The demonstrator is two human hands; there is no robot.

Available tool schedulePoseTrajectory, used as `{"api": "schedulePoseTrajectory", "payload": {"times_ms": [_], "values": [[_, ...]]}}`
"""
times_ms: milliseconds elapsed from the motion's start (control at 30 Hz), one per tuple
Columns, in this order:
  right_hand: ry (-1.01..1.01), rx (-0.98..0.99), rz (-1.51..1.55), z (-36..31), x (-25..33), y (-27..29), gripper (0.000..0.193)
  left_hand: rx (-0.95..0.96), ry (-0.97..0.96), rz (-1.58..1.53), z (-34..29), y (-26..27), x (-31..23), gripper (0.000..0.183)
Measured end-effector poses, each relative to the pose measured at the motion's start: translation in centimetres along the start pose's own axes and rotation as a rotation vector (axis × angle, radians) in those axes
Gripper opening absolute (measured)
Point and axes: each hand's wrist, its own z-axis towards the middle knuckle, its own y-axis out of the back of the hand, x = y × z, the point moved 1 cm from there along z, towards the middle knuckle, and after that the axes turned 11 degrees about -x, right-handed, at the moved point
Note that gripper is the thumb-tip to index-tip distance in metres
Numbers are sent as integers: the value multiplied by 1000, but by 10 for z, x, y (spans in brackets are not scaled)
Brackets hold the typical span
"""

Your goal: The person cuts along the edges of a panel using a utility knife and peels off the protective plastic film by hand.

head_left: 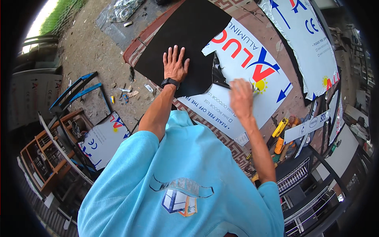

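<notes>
My left hand lies flat with fingers spread on a black sheet. That sheet rests over a larger white panel with red and blue print. The black sheet's right edge is jagged, with a crumpled, shiny black flap standing up from it. Close to this flap, my right hand is closed above the white panel, slightly blurred. A small silvery end shows past its far side; I cannot make out the whole thing it grips.
Another printed panel lies at the right. Below it are a yellow tool and an orange-handled tool. A smaller printed panel, a blue-edged frame and a wooden rack stand at the left. Clear plastic wrapping lies far back.
</notes>
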Motion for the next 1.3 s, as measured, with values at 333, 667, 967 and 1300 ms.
{"api": "schedulePoseTrajectory", "payload": {"times_ms": [333, 667, 967, 1300], "values": [[-155, -208, 273, 87, 13, -95, 26, 6, 20, -40, -5, 2, 0, 51], [248, -149, 189, 110, -7, -121, 15, 44, 45, -76, 1, 7, 2, 52], [-31, -118, 277, 120, -3, -135, 10, 41, 38, -69, 0, 5, 1, 52], [174, -168, 184, 107, -3, -135, 10, 112, 45, -47, 1, 7, -1, 52]]}}
